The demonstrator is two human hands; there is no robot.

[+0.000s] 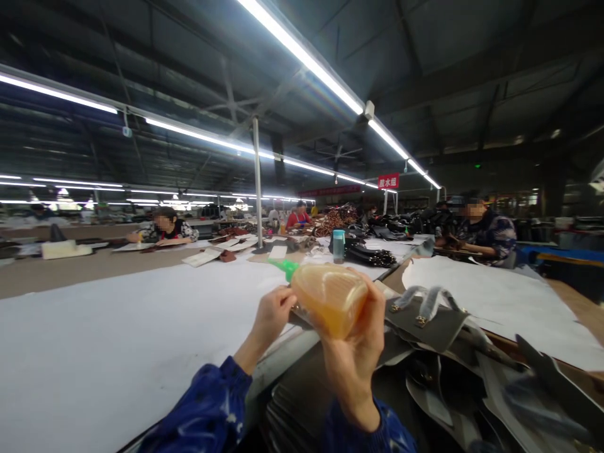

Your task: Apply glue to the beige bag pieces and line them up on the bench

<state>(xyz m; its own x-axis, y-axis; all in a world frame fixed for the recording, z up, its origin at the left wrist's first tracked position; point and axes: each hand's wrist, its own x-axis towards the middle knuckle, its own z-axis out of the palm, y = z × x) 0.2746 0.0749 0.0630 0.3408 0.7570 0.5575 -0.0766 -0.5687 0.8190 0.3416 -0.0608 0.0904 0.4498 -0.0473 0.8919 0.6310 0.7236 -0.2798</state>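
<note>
Currently aloft: a squat, translucent plastic bottle of amber liquid (330, 292), lying across the right hand (353, 343), above the near table edge. It is tipped nearly onto its side; its pointed green plastic nozzle (285, 269) aims left, slightly up, past the left fingertips. Right fingers are wrapped around the base end, thumb side hidden, grip looking firm. Left hand (271, 318) sits just beneath the nozzle, thumb and forefinger drawn together; whether they pinch something thin or merely touch the bottle cannot be told.

Progress, as judged: bottle already picked up and well filled; no drop visible at the tip, no fresh liquid made out on any piece. How many pieces are finished or left cannot be told.

Pose: both forearms reach forward from shiny dark-blue sleeves (198, 402); right wrist upright, palm cupped inward; left wrist angled up and to the right, toward the bottle.

Right of the right fingers: a flat grey panel (431, 330) bearing plastic-wrapped straps (429, 305) with gold-coloured fittings. Below the fingers: a stack of dark sheets (302, 402). Left of the left fingers: a broad white table covering (117, 333). Beyond the fingertips: a blue-green drinking bottle (338, 245), next to a heap of black pieces (372, 255). Farther right, a co-worker in a patterned sleeve (500, 233).
</note>
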